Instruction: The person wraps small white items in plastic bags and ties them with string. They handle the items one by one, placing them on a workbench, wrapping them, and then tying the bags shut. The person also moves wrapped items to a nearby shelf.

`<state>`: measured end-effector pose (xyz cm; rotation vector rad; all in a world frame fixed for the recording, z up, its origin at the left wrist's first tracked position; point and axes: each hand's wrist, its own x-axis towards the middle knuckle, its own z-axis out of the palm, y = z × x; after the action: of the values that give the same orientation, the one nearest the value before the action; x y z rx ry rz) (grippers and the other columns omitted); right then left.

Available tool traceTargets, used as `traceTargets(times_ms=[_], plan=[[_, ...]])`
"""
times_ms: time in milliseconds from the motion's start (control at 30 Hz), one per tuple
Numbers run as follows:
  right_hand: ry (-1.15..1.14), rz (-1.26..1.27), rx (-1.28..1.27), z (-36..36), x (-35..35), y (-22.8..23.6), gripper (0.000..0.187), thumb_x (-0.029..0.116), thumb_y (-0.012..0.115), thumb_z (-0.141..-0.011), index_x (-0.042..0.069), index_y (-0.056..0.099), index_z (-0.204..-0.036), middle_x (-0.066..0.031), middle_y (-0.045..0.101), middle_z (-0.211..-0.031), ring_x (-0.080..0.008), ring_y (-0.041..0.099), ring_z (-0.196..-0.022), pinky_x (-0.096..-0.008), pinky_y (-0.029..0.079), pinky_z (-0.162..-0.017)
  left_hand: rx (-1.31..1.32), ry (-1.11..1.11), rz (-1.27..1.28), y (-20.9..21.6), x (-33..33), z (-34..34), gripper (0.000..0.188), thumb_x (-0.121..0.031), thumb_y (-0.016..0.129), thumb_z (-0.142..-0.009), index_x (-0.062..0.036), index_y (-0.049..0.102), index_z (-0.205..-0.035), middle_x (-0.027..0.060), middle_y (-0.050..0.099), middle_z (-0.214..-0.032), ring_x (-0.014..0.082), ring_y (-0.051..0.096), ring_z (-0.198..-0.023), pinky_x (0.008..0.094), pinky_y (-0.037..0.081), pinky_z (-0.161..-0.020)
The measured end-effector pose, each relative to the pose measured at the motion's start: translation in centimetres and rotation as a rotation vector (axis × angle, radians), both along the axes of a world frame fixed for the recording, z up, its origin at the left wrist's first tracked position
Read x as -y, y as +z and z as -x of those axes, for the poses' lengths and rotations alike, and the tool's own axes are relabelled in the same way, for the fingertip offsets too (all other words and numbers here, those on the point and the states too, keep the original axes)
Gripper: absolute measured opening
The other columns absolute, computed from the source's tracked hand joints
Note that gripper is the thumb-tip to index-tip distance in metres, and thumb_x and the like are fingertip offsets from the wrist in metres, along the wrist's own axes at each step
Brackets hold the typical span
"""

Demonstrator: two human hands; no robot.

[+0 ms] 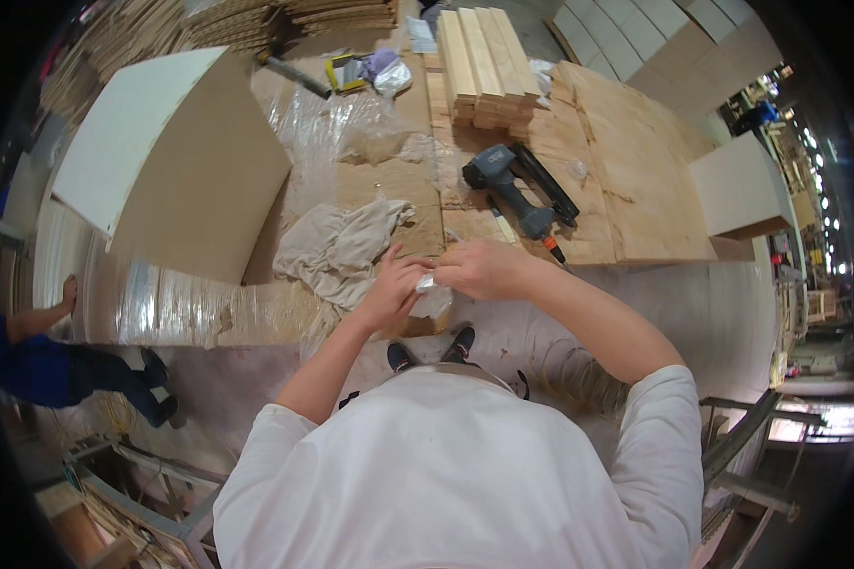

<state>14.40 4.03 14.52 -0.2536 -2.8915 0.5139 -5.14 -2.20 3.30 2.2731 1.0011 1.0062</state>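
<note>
Close in front of me, at the worktable's near edge, my two hands meet over a small shiny silvery piece, too small to name. My left hand has it between thumb and fingers, with its index finger raised. Fingertips pinched, my right hand grips the same piece from the other side. A crumpled off-white cloth lies just beyond my left hand. Farther right, a dark nail gun with an orange hose fitting rests on its side on the wooden boards.
A stack of pale wood strips stands at the back. A large white-faced panel box fills the left; a smaller white box sits at right. A hammer lies behind the plastic film. Another person stands far left.
</note>
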Motion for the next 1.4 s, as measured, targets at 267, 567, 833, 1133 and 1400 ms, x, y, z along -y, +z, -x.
traceTargets(times_ms=[267, 567, 833, 1133, 1400], plan=[[-0.856, 0.213, -0.424, -14.4, 1.8, 12.6, 0.011, 0.012, 0.056, -0.085, 0.003, 0.060, -0.089, -0.0050, 0.059, -0.082, -0.0093, 0.056, -0.075, -0.0247, 0.047, -0.063, 0.176, -0.003, 0.177, -0.9, 1.1, -0.7, 0.017, 0.000, 0.054, -0.079, -0.0073, 0.056, -0.095, 0.0109, 0.060, -0.102, 0.0292, 0.054, -0.103, 0.0475, 0.028, -0.102], [-1.463, 0.771, -1.125, -35.6, 19.8, -0.7, 0.025, 0.008, 0.047, -0.090, 0.001, 0.056, -0.112, -0.0032, 0.056, -0.079, -0.0087, 0.053, -0.063, -0.0222, 0.047, -0.059, 0.363, -0.049, 0.315, 2.5, 2.4, -12.4, 0.027, -0.016, 0.041, -0.096, 0.0017, 0.059, -0.106, 0.0100, 0.059, -0.111, 0.0182, 0.054, -0.098, 0.0311, 0.039, -0.090], [-2.130, 0.306, -2.093, -50.3, 47.1, -10.0, 0.038, 0.008, 0.057, -0.086, 0.003, 0.045, -0.122, -0.0113, 0.060, -0.081, -0.0152, 0.057, -0.060, -0.0263, 0.047, -0.053, 0.428, -0.284, 0.586, 3.5, 6.9, -31.5, 0.026, -0.015, 0.044, -0.095, 0.0035, 0.058, -0.107, 0.0120, 0.060, -0.109, 0.0194, 0.055, -0.100, 0.0325, 0.040, -0.092], [-1.948, -0.071, -2.985, -61.8, 66.4, -18.2, 0.012, 0.019, 0.055, -0.090, 0.008, 0.054, -0.086, 0.0043, 0.041, -0.058, -0.0056, 0.043, -0.050, -0.0224, 0.041, -0.050, 0.477, -0.486, 0.756, 3.6, 15.1, -47.3, 0.025, -0.017, 0.047, -0.094, 0.0027, 0.059, -0.105, 0.0099, 0.062, -0.105, 0.0168, 0.056, -0.097, 0.0306, 0.040, -0.089], [-1.859, -0.657, -3.229, -74.9, 68.7, -20.2, 0.016, 0.012, 0.048, -0.093, 0.001, 0.056, -0.084, -0.0032, 0.056, -0.067, -0.0120, 0.054, -0.054, -0.0251, 0.051, -0.055, 0.364, -0.295, 0.697, 5.2, 16.8, -49.1, 0.023, -0.017, 0.050, -0.093, 0.0024, 0.060, -0.101, 0.0102, 0.062, -0.103, 0.0186, 0.056, -0.098, 0.0324, 0.039, -0.091]])
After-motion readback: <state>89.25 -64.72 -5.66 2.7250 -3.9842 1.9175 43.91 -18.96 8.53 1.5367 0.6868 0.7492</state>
